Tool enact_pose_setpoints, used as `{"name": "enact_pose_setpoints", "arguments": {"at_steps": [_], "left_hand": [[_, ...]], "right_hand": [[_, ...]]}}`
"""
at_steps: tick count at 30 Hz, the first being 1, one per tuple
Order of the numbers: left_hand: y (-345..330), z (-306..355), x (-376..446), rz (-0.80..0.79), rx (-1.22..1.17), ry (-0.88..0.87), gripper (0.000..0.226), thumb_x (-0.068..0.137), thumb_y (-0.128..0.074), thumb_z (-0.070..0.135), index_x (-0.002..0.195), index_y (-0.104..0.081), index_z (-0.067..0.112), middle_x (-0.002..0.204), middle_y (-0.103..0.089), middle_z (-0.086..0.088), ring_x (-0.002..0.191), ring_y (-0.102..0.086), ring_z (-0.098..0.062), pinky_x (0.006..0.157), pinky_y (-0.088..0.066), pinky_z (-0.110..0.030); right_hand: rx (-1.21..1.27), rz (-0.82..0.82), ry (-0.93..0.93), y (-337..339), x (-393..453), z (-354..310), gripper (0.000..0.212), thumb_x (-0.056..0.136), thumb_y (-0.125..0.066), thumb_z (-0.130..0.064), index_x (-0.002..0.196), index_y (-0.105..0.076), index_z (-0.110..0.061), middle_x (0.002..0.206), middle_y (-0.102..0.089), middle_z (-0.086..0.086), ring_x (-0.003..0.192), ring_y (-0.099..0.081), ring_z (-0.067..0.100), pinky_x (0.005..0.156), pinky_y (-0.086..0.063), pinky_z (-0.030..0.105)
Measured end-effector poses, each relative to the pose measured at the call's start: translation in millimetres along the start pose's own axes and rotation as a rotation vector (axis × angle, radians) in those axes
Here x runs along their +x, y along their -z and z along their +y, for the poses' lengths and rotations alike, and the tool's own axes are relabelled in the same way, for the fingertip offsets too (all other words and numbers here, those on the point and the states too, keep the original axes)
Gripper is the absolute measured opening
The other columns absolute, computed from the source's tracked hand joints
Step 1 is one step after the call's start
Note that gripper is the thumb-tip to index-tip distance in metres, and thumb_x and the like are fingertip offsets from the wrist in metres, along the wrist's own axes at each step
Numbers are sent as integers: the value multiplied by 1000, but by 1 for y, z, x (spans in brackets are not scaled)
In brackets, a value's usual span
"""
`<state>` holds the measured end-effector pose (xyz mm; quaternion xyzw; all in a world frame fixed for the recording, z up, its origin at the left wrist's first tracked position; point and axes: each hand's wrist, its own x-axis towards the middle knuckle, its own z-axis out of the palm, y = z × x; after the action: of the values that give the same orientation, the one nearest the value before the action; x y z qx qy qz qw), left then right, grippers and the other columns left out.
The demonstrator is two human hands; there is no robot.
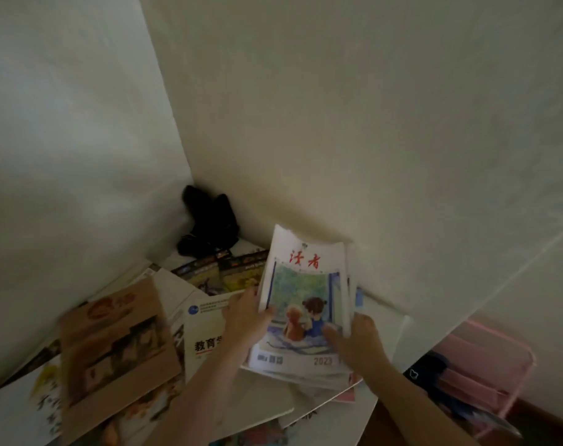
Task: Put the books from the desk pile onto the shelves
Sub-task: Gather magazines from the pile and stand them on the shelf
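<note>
**Holding a stack of magazines over the desk pile**

Gripping a stack of magazines (305,304) from both sides, the two hands hold it tilted up above the scattered books. The top cover shows red characters, a painting of a child beside a brown dog, and "2023". The left hand (246,317) curls its fingers round the left edge; the right hand (359,341) clamps the lower right corner, thumb on the cover. Beside it lie a white textbook (204,336), a brown-covered book (113,349) and two dark books (222,272). A black object (209,223) sits in the wall corner. A pink rack (486,378) stands lower right.
</note>
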<state>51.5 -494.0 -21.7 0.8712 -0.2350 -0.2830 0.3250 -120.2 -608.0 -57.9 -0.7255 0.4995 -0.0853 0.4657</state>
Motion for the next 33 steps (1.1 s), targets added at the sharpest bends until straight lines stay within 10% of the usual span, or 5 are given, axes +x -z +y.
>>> {"name": "enact_pose_setpoints", "arguments": {"at_steps": [7, 17, 23, 27, 33], "left_hand": [[-14, -14, 14, -42, -215, 179, 38, 80, -72, 10, 107, -46, 18, 96, -64, -6, 80, -67, -22, 61, -56, -34], [4, -20, -24, -259, -670, 344, 37, 80, -72, -3, 112, -56, 9, 105, -69, -14, 92, -69, -32, 81, -57, -50], [97, -69, -74, 39, -777, 24, 53, 80, -76, 5, 120, -49, 27, 117, -67, -5, 100, -69, -27, 82, -57, -54], [175, -102, -114, 291, -529, -199, 61, 88, -67, 5, 135, -34, 25, 124, -58, 10, 109, -62, -4, 83, -58, -25], [206, -177, -155, 533, -510, -129, 71, 90, -61, 0, 137, -25, 37, 123, -47, 24, 104, -56, 8, 79, -53, -9]], "right_hand": [[169, -27, -209, -37, 8, 37, 68, 83, -74, -29, 136, -37, -11, 128, -53, 11, 115, -54, 31, 97, -49, 39], [144, 70, -95, -7, -22, 4, 52, 74, -81, -14, 115, -48, -11, 90, -59, 2, 80, -60, 21, 60, -49, 27], [182, -63, 265, -51, -46, -75, 77, 63, -90, -19, 127, -46, -18, 108, -63, -2, 93, -64, 14, 75, -59, 35], [250, -230, 522, -109, -71, -140, 68, 80, -76, -7, 130, -35, -29, 116, -56, -8, 104, -60, 5, 74, -57, 20], [283, -352, 685, -194, -106, -168, 75, 88, -68, -12, 144, -21, -30, 129, -50, -5, 104, -59, -5, 81, -59, 24]]}}
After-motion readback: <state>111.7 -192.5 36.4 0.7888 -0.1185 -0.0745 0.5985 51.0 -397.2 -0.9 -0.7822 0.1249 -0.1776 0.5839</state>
